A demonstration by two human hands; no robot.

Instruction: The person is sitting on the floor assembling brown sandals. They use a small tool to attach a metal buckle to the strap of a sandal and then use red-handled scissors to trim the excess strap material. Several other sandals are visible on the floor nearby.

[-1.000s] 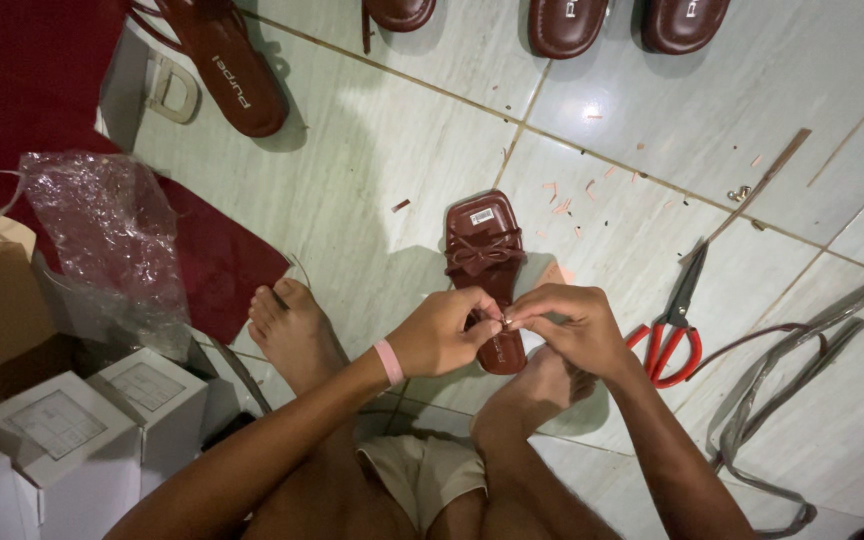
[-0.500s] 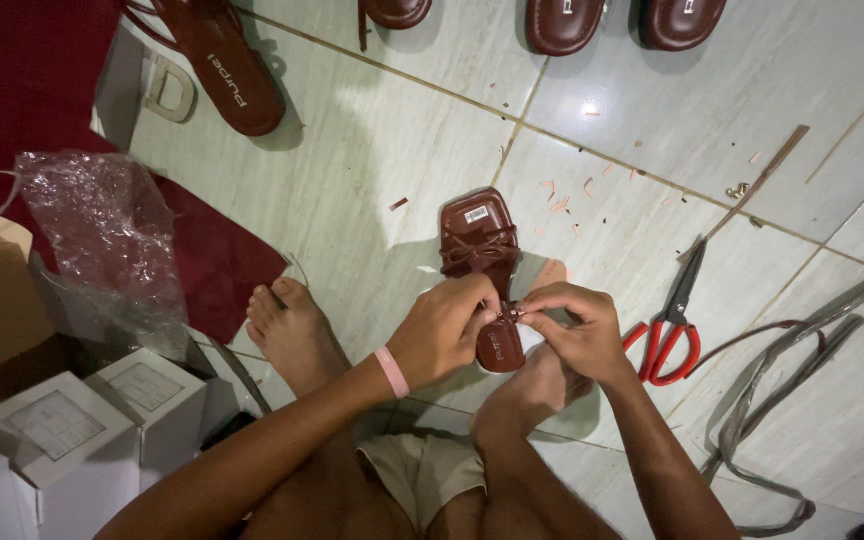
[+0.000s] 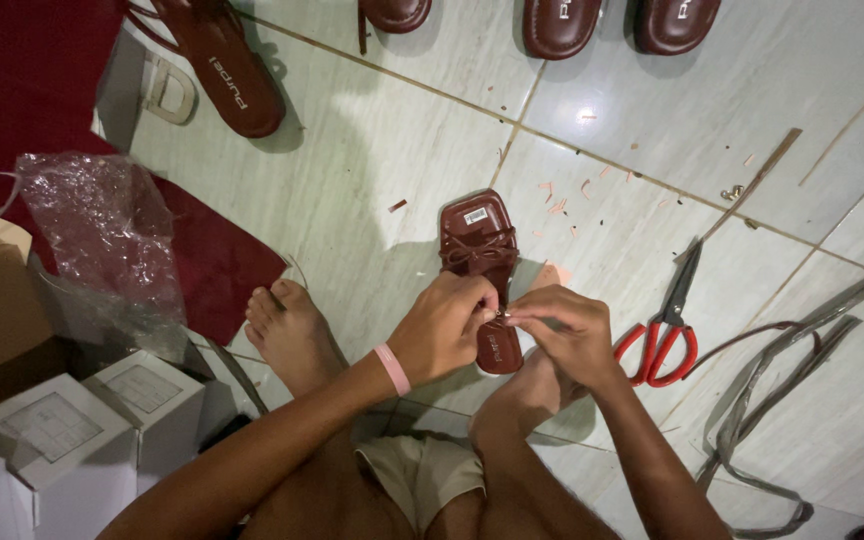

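beside white boxes (image 3: 142,400), left hand (image 3: 442,330) and right hand (image 3: 562,335) pinch a white-labelled brown sandal (image 3: 482,270).

I see my left hand (image 3: 442,335) curled palm-down, fingertips pinched together at its right edge, with a pink band around the wrist. My right hand (image 3: 564,335) meets it fingertip to fingertip, thumb and forefinger pinched shut. Both forearms angle in from below, and my bare feet rest under them.
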